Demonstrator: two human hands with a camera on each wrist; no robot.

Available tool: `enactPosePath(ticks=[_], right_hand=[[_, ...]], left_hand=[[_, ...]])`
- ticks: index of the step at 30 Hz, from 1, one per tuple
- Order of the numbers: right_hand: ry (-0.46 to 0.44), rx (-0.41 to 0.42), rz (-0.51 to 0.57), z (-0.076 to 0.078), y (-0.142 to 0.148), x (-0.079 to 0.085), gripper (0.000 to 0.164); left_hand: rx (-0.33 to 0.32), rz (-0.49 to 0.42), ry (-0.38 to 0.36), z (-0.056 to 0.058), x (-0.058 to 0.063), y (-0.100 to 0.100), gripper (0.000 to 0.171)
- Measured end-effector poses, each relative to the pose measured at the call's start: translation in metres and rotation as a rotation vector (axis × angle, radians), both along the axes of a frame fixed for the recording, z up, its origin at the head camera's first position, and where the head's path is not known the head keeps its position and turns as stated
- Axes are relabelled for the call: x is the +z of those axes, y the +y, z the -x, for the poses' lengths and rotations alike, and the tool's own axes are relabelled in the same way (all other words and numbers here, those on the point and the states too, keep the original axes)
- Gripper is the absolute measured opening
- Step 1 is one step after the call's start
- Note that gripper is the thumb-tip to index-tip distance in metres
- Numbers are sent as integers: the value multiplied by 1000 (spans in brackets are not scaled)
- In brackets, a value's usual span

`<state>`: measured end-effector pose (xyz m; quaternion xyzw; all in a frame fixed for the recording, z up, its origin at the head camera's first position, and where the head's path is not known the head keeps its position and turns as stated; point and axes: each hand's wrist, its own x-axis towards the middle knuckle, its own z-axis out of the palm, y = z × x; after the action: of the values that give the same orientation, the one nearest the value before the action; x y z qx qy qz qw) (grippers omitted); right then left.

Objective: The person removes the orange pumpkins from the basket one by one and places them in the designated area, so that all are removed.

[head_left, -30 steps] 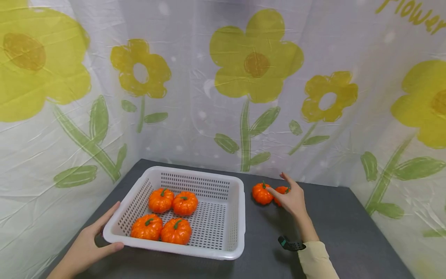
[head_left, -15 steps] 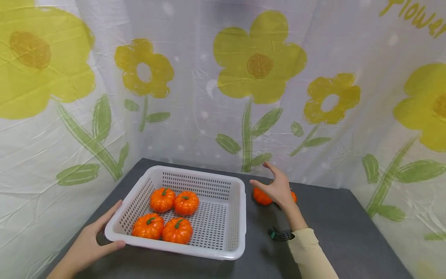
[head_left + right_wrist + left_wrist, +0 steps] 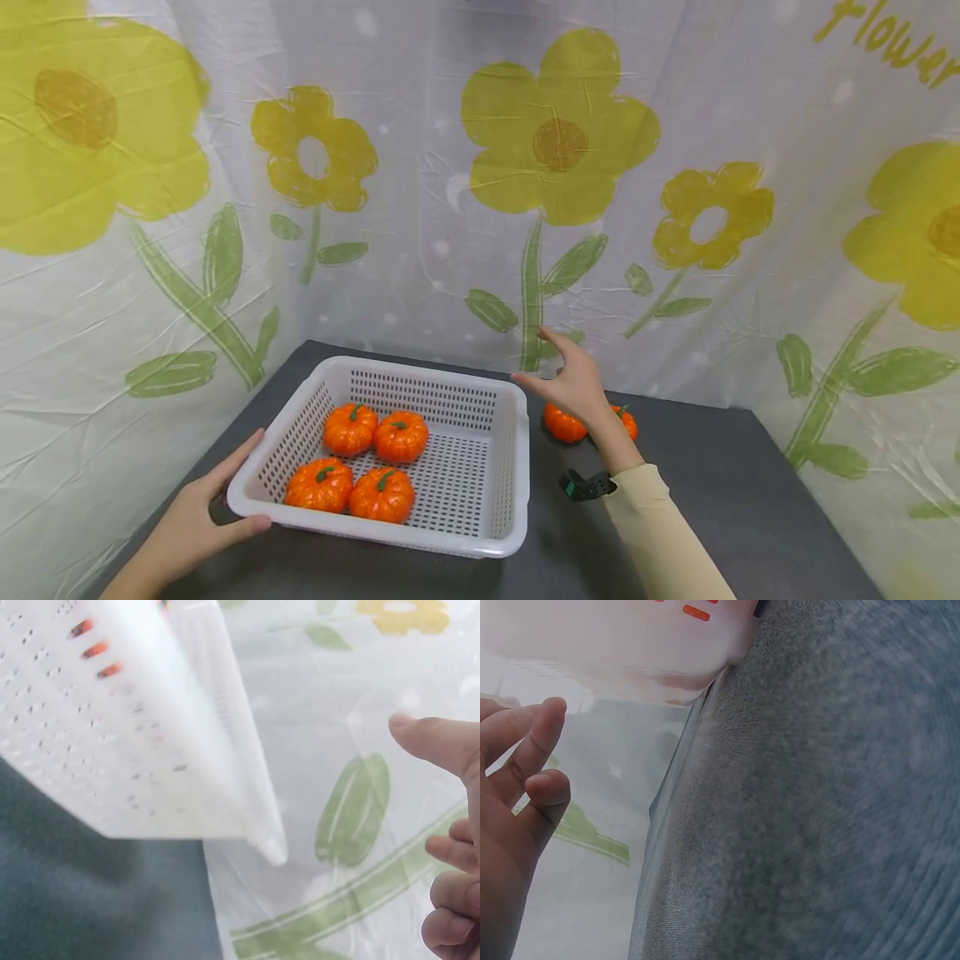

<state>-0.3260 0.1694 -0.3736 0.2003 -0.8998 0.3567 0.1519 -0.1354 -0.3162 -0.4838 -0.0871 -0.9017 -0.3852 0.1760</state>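
A white perforated plastic basket (image 3: 397,542) sits on the dark table, with several orange toy pumpkins (image 3: 382,497) grouped at its left side. My left hand (image 3: 187,517) is at the front left corner, its fingers along the left rim and its thumb against the front one. Beyond the basket's back right corner, my right hand (image 3: 572,382) is raised with thumb and forefinger spread and nothing between them. In the right wrist view its other fingers (image 3: 450,892) curl loosely. Two more pumpkins, one at the left (image 3: 562,423) and one at the right (image 3: 626,422), are partly hidden behind the right hand and forearm.
A white curtain (image 3: 420,250) printed with yellow flowers hangs close behind the table and along both sides. The grey tabletop (image 3: 705,475) extends right of the basket. A black band (image 3: 588,486) is on my right wrist.
My right hand has moved left and slightly up, away from the two loose pumpkins toward the basket's back right corner. The left hand, basket and pumpkins have stayed in place.
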Motion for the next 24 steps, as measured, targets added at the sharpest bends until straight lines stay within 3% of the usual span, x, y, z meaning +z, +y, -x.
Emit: enactPosePath(ticks=[13, 24], right_hand=[[60, 138, -42, 1, -43, 33, 89], [45, 228, 4, -2, -87, 35, 89]], left_hand=[[3, -8, -12, 0, -1, 1, 105], [-8, -13, 8, 0, -1, 0, 105]])
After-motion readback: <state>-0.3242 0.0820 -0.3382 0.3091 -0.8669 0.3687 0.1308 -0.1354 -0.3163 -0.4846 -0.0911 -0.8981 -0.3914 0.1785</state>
